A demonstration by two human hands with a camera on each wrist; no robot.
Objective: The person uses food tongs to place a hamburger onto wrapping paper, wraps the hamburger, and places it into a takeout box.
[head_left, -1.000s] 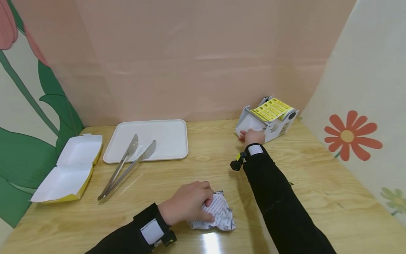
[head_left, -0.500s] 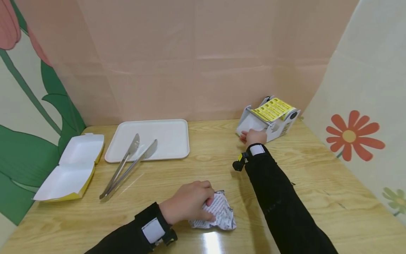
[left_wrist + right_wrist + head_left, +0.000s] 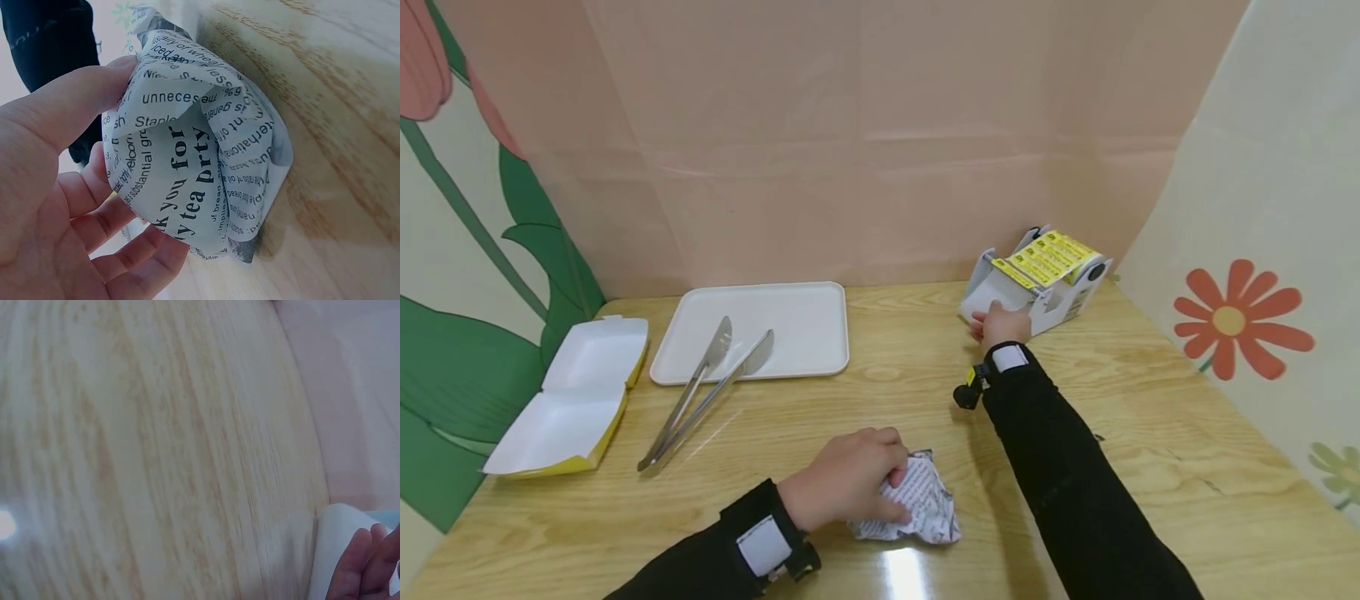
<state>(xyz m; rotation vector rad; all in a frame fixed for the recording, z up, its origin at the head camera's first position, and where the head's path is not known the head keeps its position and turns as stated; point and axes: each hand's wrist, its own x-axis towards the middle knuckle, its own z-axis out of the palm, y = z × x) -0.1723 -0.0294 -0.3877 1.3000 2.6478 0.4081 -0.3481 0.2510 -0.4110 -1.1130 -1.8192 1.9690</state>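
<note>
My left hand (image 3: 853,475) holds a small parcel (image 3: 925,500) wrapped in crumpled, newsprint-patterned paper, low on the table. In the left wrist view, the thumb lies on one side of the parcel (image 3: 181,137) and the curled fingers on the other. What is inside the wrapping is hidden. At the back right, my right hand (image 3: 1002,323) is at the front of a white label dispenser (image 3: 1056,308), pinching the white backing of its label strip (image 3: 1047,257). The strip's yellow labels reach the dispenser's front edge. The right wrist view cuts off most of that hand (image 3: 369,569).
A white tray (image 3: 808,329) lies at the back, with metal tongs (image 3: 688,408) resting partly on it and pointing toward the front left. On the far left stands an open takeaway box (image 3: 561,408), white inside and yellow outside. A pink wall covering (image 3: 850,167) rises behind the wooden table (image 3: 820,408).
The yellow labels have slid forward over the dispenser's toothed front edge, which showed bare before. My left hand keeps its place on the parcel. The view has shifted slightly.
</note>
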